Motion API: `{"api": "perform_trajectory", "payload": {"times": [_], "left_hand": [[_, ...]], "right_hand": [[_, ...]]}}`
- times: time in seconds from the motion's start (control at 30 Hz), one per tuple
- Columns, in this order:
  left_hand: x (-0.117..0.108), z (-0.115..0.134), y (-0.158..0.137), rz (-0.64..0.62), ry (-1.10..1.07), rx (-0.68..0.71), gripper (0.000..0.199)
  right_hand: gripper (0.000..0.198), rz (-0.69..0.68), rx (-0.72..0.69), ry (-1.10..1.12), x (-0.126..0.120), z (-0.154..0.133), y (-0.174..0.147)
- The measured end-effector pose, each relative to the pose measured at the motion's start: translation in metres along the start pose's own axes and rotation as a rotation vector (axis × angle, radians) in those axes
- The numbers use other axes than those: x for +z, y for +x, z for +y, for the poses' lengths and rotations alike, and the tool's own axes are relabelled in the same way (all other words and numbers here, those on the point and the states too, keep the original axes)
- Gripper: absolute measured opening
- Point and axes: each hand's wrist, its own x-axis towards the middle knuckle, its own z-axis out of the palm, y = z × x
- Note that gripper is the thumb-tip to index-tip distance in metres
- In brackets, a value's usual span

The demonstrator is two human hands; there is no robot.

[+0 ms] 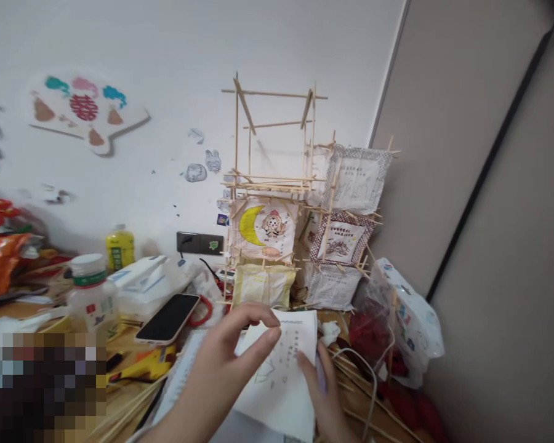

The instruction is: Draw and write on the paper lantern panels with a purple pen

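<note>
A white sheet of paper [290,400] with handwriting and a small line drawing stands out in front of me. My right hand [325,387] grips its right edge, thumb on the face and fingers behind; a bit of something purple shows beside those fingers. Over the upper left of the sheet is my left hand [233,347], with thumb and index tips brought together in a pinch. Whatever may be between those tips is too small to make out. Beneath the sheet and my left wrist lies a spiral-bound notebook [178,372], partly hidden.
Behind the sheet rises a stick frame [272,95] with drawn panels [265,231]. To the left are a phone [168,317], a yellow glue gun [145,366], a white-capped bottle [90,289] and a yellow bottle [120,246]. Loose sticks [364,394] and a plastic bag [406,320] lie right.
</note>
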Motion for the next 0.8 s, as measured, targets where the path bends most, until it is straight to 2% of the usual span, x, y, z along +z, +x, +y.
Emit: {"api": "perform_trajectory", "payload": {"times": [0.07, 0.17, 0.23, 0.27, 0.33, 0.4, 0.53, 0.6, 0.7, 0.73, 0.8], "left_hand": [[0.009, -0.038, 0.004, -0.018, 0.137, -0.036, 0.026], [0.018, -0.099, -0.012, -0.015, 0.21, -0.046, 0.023], [0.02, -0.127, -0.024, -0.047, 0.222, -0.052, 0.023], [0.021, -0.135, -0.029, -0.027, 0.191, -0.102, 0.027], [0.021, -0.142, -0.032, 0.036, 0.044, -0.256, 0.038], [0.022, -0.141, -0.03, 0.045, -0.108, -0.385, 0.046], [0.025, -0.139, -0.025, -0.041, -0.301, -0.455, 0.046], [0.027, -0.137, -0.025, -0.042, -0.477, -0.535, 0.053], [0.023, -0.131, -0.025, -0.039, -0.556, -0.646, 0.064], [0.02, -0.127, -0.025, -0.083, -0.579, -0.675, 0.06], [0.012, -0.119, -0.024, -0.348, -0.585, -0.719, 0.049]], "right_hand": [[0.044, -0.012, 0.026, 0.002, 0.003, 0.007, 0.004], [0.047, 0.069, 0.016, -0.055, 0.003, 0.02, 0.012], [0.047, 0.124, -0.009, -0.066, 0.001, 0.027, 0.017], [0.046, 0.142, -0.021, -0.07, -0.001, 0.028, 0.018], [0.042, 0.155, -0.043, -0.087, -0.004, 0.027, 0.018], [0.039, 0.161, -0.061, -0.119, -0.005, 0.022, 0.016], [0.04, 0.163, -0.056, -0.192, -0.003, 0.011, 0.01], [0.039, 0.15, -0.056, -0.207, 0.0, 0.007, 0.006], [0.04, 0.172, -0.053, -0.217, 0.002, 0.002, -0.001], [0.04, 0.188, -0.046, -0.217, 0.002, -0.001, -0.003], [0.042, 0.206, -0.036, -0.222, 0.001, -0.008, -0.005]]}}
